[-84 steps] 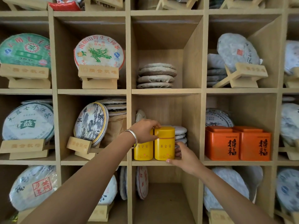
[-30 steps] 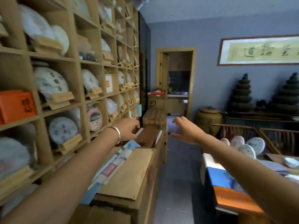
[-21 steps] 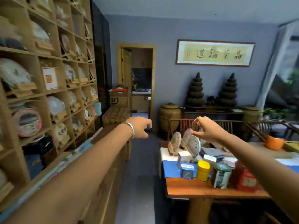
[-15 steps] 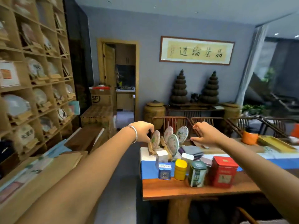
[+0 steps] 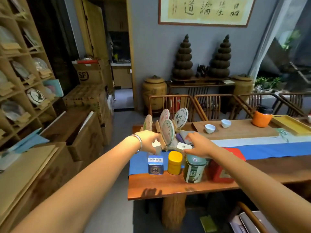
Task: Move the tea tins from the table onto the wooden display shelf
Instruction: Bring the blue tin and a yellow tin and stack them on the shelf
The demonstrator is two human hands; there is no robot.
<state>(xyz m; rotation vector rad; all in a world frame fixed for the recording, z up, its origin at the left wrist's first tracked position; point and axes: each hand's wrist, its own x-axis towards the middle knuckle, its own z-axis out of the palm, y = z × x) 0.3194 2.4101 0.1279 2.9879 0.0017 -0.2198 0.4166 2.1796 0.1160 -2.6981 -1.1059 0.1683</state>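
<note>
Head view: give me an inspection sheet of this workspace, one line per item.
Surface: wooden table with a blue runner.
Job's things: blue tin, yellow tin, green tin and red tin stand near the table's front edge; shelf at left.
Clutter: tea cakes on stands, two cups, orange pot, tray.
Grippers: left hand above the blue tin, right hand above the green tin; neither holds anything.
Cables: nothing seen.
Surroundings: cartons, chairs, jars, scroll.

Blue-grey wall (image 5: 151, 47), framed calligraphy scroll (image 5: 207, 11), open doorway (image 5: 120, 52), 2 clay jars, wooden chairs (image 5: 210, 105).
</note>
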